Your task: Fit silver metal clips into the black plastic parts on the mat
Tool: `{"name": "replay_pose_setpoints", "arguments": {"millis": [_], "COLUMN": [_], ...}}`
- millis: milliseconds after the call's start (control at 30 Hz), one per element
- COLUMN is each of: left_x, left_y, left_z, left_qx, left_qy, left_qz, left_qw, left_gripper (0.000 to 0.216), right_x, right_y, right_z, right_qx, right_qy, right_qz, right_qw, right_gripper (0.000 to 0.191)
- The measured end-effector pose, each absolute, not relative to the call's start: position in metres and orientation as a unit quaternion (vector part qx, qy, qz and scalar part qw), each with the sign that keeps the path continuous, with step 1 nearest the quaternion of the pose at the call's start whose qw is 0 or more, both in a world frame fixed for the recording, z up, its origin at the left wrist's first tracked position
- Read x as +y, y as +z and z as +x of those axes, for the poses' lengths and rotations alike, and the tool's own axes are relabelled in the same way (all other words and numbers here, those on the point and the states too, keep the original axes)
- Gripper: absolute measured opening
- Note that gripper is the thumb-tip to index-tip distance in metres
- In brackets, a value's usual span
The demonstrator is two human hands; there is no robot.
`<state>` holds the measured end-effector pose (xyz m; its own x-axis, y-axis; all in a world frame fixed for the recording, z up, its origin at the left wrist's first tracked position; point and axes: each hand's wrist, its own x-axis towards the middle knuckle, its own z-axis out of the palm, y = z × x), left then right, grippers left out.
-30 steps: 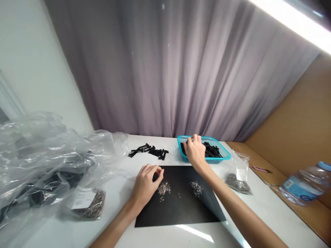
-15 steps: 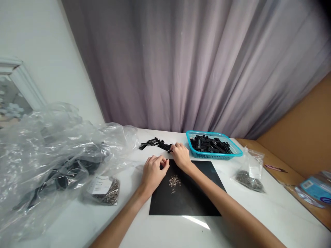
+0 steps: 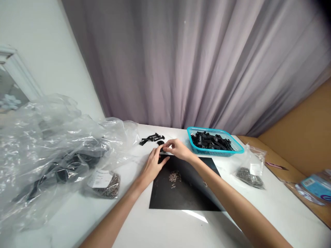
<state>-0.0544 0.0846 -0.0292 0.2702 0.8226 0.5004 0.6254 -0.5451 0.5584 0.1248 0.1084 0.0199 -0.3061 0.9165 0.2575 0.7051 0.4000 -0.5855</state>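
My left hand [image 3: 153, 164] and my right hand [image 3: 178, 148] meet at the far edge of a black mat [image 3: 181, 194] on the white table. Together they pinch a small black plastic piece [image 3: 161, 143] between their fingertips. Just beyond the hands lies a small pile of the same black pieces [image 3: 151, 138]. A little heap of small silver metal parts [image 3: 175, 177] lies on the mat below the hands. A teal basket [image 3: 234, 151] full of black pieces stands to the right of my right hand.
A large crumpled clear plastic bag [image 3: 51, 151] with dark contents fills the left side. Small bags of metal parts lie at the left [image 3: 104, 181] and the right [image 3: 249, 172]. A cardboard wall [image 3: 297, 137] and a lying water bottle [image 3: 314, 189] are at right.
My right hand left the basket, reached the loose pile of black pieces and came back with one. My left hand lifted off the mat to meet it. The view shifted left.
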Motion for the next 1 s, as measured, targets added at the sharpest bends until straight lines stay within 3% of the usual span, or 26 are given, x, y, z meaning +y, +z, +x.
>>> {"name": "replay_pose_setpoints", "arguments": {"millis": [133,300,433,667,833,933,967,1000], "left_x": [0.090,0.094,0.093,0.087,0.077,0.061,0.054,0.048], "left_y": [-0.028,-0.030,-0.031,-0.027,-0.014,-0.005,-0.002,0.000], "left_z": [-0.057,-0.061,-0.062,-0.063,-0.051,-0.039,-0.035,-0.031], "left_qx": [0.464,0.489,0.498,0.484,0.448,0.392,0.370,0.337], "left_qy": [0.405,0.396,0.379,0.362,0.386,0.381,0.375,0.376], "left_qz": [0.777,0.770,0.777,0.796,0.805,0.832,0.840,0.831], "left_qw": [0.131,0.105,0.065,0.022,0.040,0.093,0.130,0.234], "left_gripper": [0.012,0.010,0.006,0.013,0.033,0.055,0.053,0.047], "right_x": [0.113,0.108,0.100,0.080,0.045,0.017,0.008,0.001], "right_y": [0.022,0.007,-0.010,-0.017,-0.008,-0.001,0.001,0.002], "right_z": [0.129,0.139,0.141,0.156,0.181,0.185,0.184,0.183], "right_qx": [-0.791,-0.730,-0.727,-0.727,-0.743,-0.760,-0.762,-0.760], "right_qy": [0.186,0.087,0.052,0.025,0.036,0.076,0.107,0.133], "right_qz": [-0.519,-0.629,-0.652,-0.640,-0.594,-0.550,-0.526,-0.507], "right_qw": [0.266,0.253,0.210,0.248,0.308,0.337,0.362,0.385], "right_gripper": [0.025,0.030,0.022,0.032,0.022,0.020,0.020,0.020]}}
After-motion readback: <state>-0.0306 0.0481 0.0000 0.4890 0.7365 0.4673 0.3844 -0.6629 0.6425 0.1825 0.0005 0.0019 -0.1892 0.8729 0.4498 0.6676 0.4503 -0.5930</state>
